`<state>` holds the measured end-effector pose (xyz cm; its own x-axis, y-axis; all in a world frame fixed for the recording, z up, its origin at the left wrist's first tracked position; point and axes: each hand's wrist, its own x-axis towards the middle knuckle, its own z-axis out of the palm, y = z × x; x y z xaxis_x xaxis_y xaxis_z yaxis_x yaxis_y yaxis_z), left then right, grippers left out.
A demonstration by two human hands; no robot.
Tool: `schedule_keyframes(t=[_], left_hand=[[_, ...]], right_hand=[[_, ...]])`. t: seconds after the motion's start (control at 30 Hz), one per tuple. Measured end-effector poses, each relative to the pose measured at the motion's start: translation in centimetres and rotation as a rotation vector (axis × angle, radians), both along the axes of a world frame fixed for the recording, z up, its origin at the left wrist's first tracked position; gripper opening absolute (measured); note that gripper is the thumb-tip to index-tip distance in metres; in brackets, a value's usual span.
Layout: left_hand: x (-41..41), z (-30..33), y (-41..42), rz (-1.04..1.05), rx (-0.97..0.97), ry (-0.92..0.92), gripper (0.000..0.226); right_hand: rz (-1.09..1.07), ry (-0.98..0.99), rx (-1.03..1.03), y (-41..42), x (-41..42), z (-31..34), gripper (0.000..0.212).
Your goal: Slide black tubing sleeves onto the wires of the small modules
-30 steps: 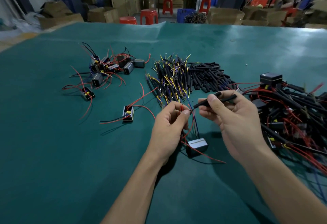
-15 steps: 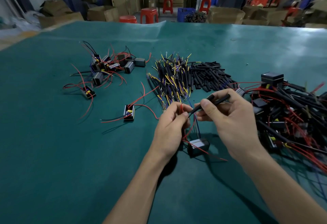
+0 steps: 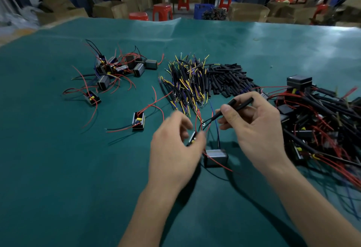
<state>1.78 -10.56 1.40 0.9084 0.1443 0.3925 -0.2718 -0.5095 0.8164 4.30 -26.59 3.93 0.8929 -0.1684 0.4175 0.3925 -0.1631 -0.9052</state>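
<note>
We are working over green mat (image 3: 58,168). Sleeved module heap (image 3: 322,121) lying beyond right hand (image 3: 256,129); loose sleeve pile (image 3: 228,80) lying ahead of both hands. Left hand (image 3: 175,149), blurred, pinching small module (image 3: 192,138). Grey module (image 3: 215,157) sitting between hands. Right fingers gripping black sleeves (image 3: 234,106), wire entering lower one.

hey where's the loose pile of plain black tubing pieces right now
In the head view, the pile of black tubing pieces lies on the green table past the right hand, right of the bundle of yellow and purple wires.
</note>
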Motion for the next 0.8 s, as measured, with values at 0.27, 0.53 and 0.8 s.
schedule_keyframes(t=[0.27, 0.53, 0.8], left_hand=[[-1.7, -1.4, -1.4, -0.053, 0.179, 0.015, 0.031], [-1.1, -1.7, -0.7, -0.132, 0.050, 0.032, 0.029], [-1.3, -1.3, -1.1, -0.247, 0.141, 0.036, 0.008]], right_hand=[[0.035, 0.022, 0.079, -0.7, 0.4, 0.5, 0.013], [0.131, 0.371, 0.315, -3.3, 0.1, 2.0, 0.032], [0.014, 0.029, 0.603, -5.1, 0.1, 2.9, 0.027]])
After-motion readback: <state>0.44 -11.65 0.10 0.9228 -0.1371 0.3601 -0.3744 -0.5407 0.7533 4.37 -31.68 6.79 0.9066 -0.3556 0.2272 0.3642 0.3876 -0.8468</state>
